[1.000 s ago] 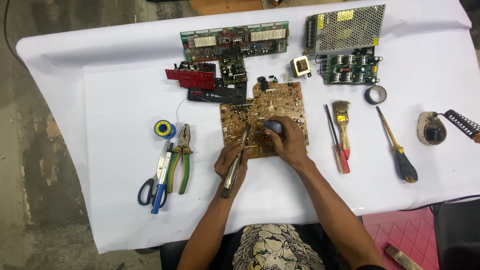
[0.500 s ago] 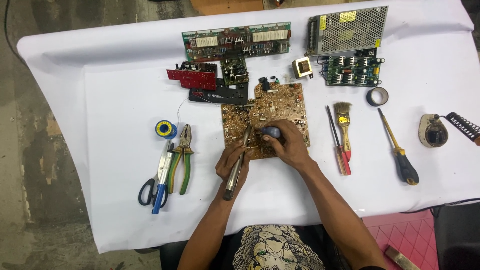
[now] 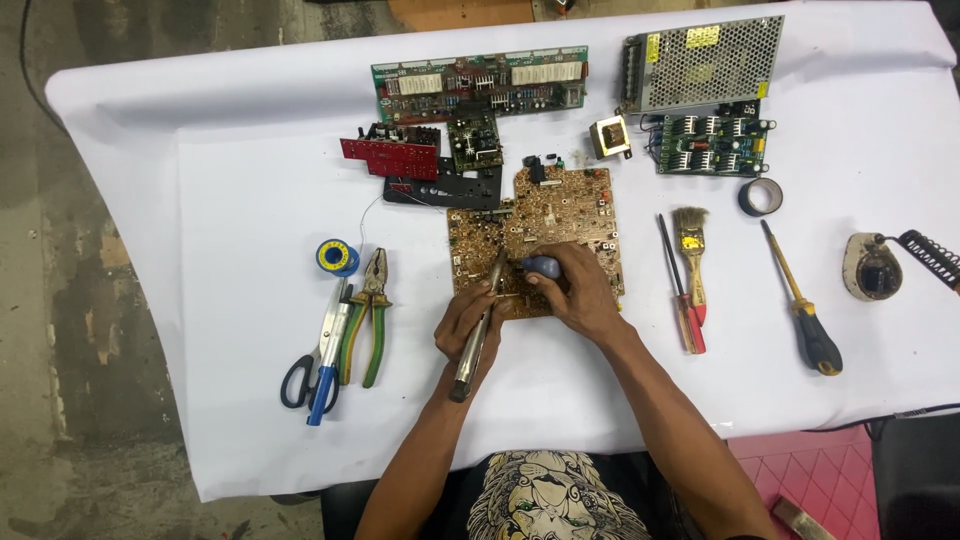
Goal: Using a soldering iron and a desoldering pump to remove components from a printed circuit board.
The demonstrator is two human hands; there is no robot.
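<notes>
A brown circuit board (image 3: pixel 540 235) lay flat, solder side up, at the middle of the white-covered tabletop (image 3: pixel 250 200), so its joints could be reached. A soldering iron (image 3: pixel 478 325) was gripped closed in the left hand (image 3: pixel 462 322), tip slanted onto the board. A blue-handled tool (image 3: pixel 545 266) was gripped shut in the right hand (image 3: pixel 580 295) beside that tip. Pliers (image 3: pixel 372 315), scissors (image 3: pixel 312 360) and screwdrivers (image 3: pixel 680 290) were laid to either side, well apart.
</notes>
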